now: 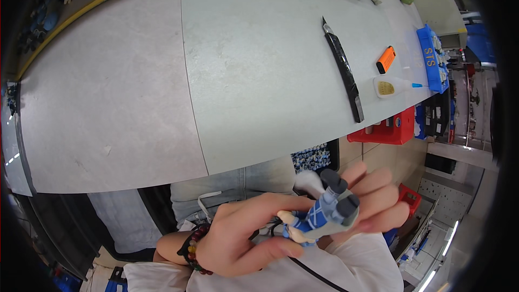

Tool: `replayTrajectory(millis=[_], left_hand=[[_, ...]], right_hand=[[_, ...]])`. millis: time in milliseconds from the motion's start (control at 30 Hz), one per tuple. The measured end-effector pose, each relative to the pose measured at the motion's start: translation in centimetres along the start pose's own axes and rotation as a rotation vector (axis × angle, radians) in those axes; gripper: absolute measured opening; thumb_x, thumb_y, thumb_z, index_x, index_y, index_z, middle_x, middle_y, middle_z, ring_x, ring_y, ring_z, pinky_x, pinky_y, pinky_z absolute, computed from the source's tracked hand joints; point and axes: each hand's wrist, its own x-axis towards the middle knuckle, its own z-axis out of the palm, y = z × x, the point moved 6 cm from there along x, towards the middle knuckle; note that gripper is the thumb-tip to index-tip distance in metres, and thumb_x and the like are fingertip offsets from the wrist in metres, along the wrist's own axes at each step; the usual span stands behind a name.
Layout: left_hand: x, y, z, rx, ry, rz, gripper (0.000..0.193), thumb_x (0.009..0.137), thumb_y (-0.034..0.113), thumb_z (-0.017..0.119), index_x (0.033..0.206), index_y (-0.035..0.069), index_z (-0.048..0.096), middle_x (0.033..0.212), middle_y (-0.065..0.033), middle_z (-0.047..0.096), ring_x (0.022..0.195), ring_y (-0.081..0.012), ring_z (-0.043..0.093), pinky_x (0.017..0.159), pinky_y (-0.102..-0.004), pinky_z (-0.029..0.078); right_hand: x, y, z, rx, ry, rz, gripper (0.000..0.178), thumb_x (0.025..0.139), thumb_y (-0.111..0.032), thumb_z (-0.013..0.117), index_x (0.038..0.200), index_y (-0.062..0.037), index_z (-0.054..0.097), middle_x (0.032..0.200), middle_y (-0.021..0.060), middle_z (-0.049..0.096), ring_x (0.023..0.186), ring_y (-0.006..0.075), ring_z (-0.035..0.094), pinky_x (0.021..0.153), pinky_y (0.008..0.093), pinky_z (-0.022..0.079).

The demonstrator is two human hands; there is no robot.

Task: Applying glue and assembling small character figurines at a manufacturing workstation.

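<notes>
In front of my lap is a small figurine (pixel 323 217) in blue and white, with dark grey feet turned up and pale arms. My left hand (pixel 232 232), with a beaded bracelet at the wrist, closes thumb and forefinger around its lower left end. Behind and to the right of the figurine, my right hand (pixel 378 200) has its fingers curled against it; its thumb is hidden. A blurred white rounded piece (pixel 309 183) shows beside the feet; whether it belongs to the figurine I cannot tell.
On the table (pixel 259 75) lie a black craft knife (pixel 344 73), an orange lighter (pixel 386 60) and a clear bottle with a blue tip (pixel 386 87). A blue tray (pixel 430 57) stands at the right edge. Below are a red stool (pixel 397 130) and a bin of small blue pieces (pixel 312 159).
</notes>
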Motion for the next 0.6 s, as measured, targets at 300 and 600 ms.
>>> replayTrajectory(millis=[300,600], left_hand=[[-0.7,0.3,-0.4,-0.071,0.041,-0.051,0.043,0.08,0.025,0.055,0.104,-0.006,0.039,0.088,-0.0232,0.056,0.081,-0.0278,0.06,0.082,-0.0455,0.044],[-0.4,0.8,-0.7,-0.079,0.066,-0.02,0.031,0.08,0.013,0.054,0.1,-0.006,0.042,0.085,-0.0205,0.057,0.075,-0.0254,0.059,0.08,-0.0426,0.044]], right_hand=[[2.1,3.7,-0.3,-0.46,-0.031,0.364,0.02,0.071,0.006,0.054,0.086,-0.0034,0.046,0.098,0.0163,0.049,0.079,0.021,0.052,0.069,0.0278,0.043],[0.8,2.0,-0.1,-0.01,-0.11,0.335,0.03,0.067,-0.015,0.058,0.09,0.0039,0.052,0.093,0.0189,0.053,0.082,0.0255,0.052,0.072,0.0302,0.042]])
